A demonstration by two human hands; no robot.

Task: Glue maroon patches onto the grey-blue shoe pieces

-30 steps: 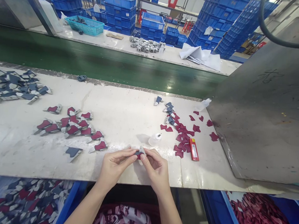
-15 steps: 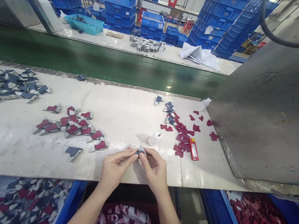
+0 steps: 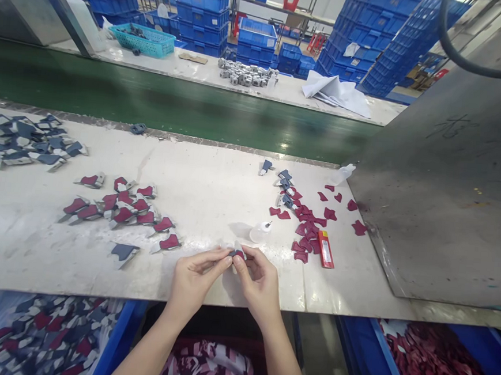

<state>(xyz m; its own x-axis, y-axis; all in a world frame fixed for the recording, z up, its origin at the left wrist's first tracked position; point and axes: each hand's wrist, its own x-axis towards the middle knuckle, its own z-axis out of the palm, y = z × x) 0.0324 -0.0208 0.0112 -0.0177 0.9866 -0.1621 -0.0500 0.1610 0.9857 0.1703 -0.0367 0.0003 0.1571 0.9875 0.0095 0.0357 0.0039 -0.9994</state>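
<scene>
Small grey-and-red piece sits pinched between left hand and right hand, fingertips closed on it, inside the front edge of the table; bottle just beyond, open room stretching left to red-topped pieces.

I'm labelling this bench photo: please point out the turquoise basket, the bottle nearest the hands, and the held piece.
Turquoise basket [image 3: 146, 47]: head view, on its front wall.
Bottle [image 3: 258, 233]: head view, on its translucent body.
Held piece [image 3: 237, 248]: head view, on its pale upper tip.
</scene>
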